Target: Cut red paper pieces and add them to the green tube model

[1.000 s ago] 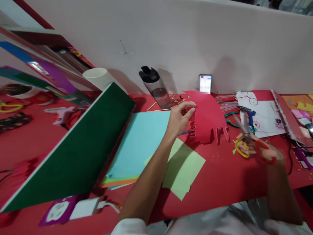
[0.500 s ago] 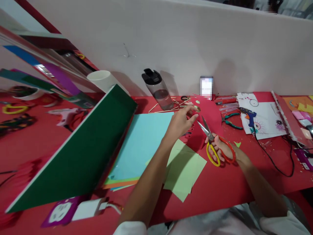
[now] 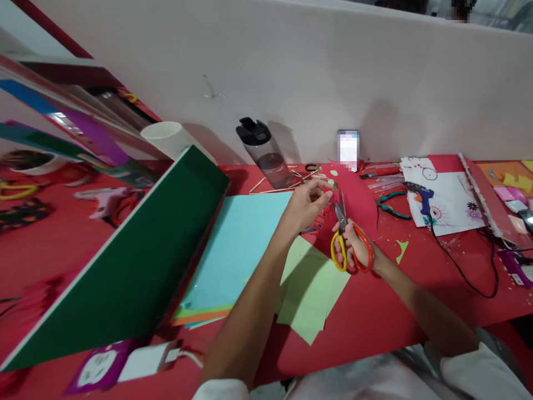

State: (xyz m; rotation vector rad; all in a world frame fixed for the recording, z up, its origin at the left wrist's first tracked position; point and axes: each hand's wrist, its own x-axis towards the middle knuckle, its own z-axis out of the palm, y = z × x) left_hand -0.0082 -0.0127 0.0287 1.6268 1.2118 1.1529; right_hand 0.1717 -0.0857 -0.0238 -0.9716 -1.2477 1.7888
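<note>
My right hand (image 3: 353, 248) grips a pair of scissors (image 3: 341, 221) with one yellow and one red handle loop. The blades point up and away, slightly parted, close to my left fingertips. My left hand (image 3: 306, 204) is raised above the table with thumb and fingers pinched together. A small greenish scrap of paper (image 3: 333, 185) shows at those fingertips, partly hidden. Beneath my hands lie light green paper sheets (image 3: 310, 291), and red paper (image 3: 360, 200) is beyond them. A light blue sheet (image 3: 245, 239) lies under my left arm.
Left of my arm a green board (image 3: 129, 266) leans at a slant. Behind stand a water bottle (image 3: 270, 161) and a lit phone (image 3: 348, 150). To the right lie pliers (image 3: 393, 206), a blue glue gun (image 3: 423, 195) with its cord, and a green offcut (image 3: 402, 251).
My right hand has brought the scissors left and closer to my left fingertips, and the blades are less spread. My left hand keeps its pinch. The view has shifted slightly.
</note>
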